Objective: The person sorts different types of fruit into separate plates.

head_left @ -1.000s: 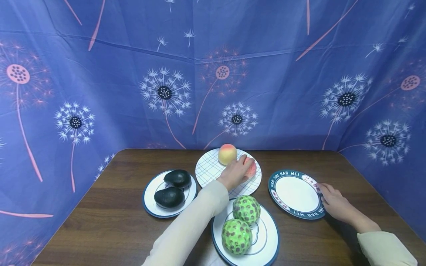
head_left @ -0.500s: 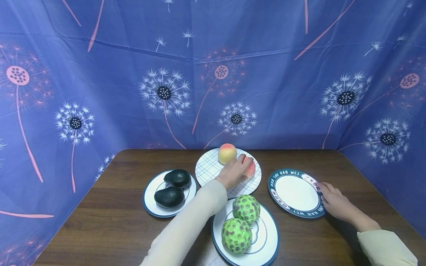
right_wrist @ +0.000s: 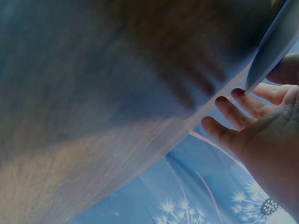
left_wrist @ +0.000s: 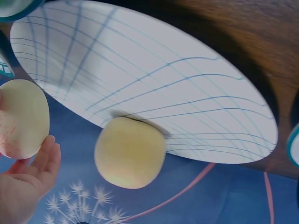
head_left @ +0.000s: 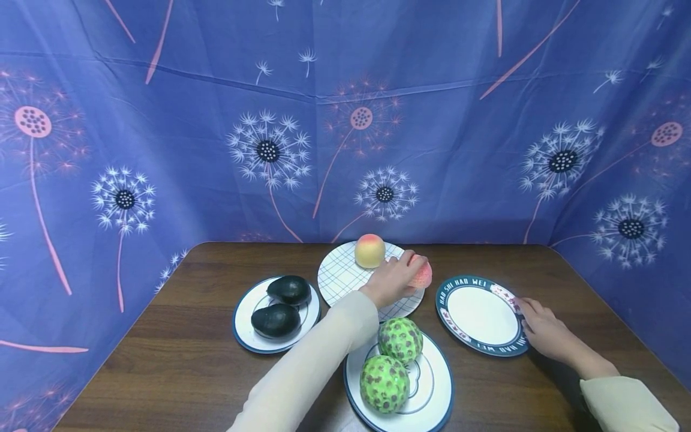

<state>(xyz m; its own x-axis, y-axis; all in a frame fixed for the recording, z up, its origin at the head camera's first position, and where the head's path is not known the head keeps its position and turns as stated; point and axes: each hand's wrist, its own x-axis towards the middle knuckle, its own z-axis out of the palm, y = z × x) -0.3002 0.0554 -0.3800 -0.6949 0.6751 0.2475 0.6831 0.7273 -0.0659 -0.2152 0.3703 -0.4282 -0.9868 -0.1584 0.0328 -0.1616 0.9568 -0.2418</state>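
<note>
My left hand (head_left: pixel 393 279) grips a pinkish peach (head_left: pixel 421 273) over the right part of a white plate with a blue grid (head_left: pixel 345 279). In the left wrist view the held peach (left_wrist: pixel 25 119) shows its pale side, apart from the grid plate (left_wrist: pixel 154 65). A second peach (head_left: pixel 370 251), yellow with a red top, sits at the back of that plate. At the right, my right hand (head_left: pixel 550 330) pinches the rim of a plate with a dark green lettered border (head_left: pixel 483 315). In the right wrist view, thumb and fingers (right_wrist: pixel 250 103) meet at its edge.
Two dark green avocado-like fruits (head_left: pixel 276 320) lie on a blue-rimmed plate (head_left: pixel 243 336) at left. Two green, brown-spotted balls (head_left: pixel 384 384) rest on another blue-rimmed plate (head_left: pixel 432 402) at the front, beside my left forearm. A blue dandelion-print cloth (head_left: pixel 453 150) hangs behind the wooden table (head_left: pixel 162 360).
My left hand has moved right with the peach, from above the grid plate's middle right to its right edge. The right hand stays at the green-bordered plate.
</note>
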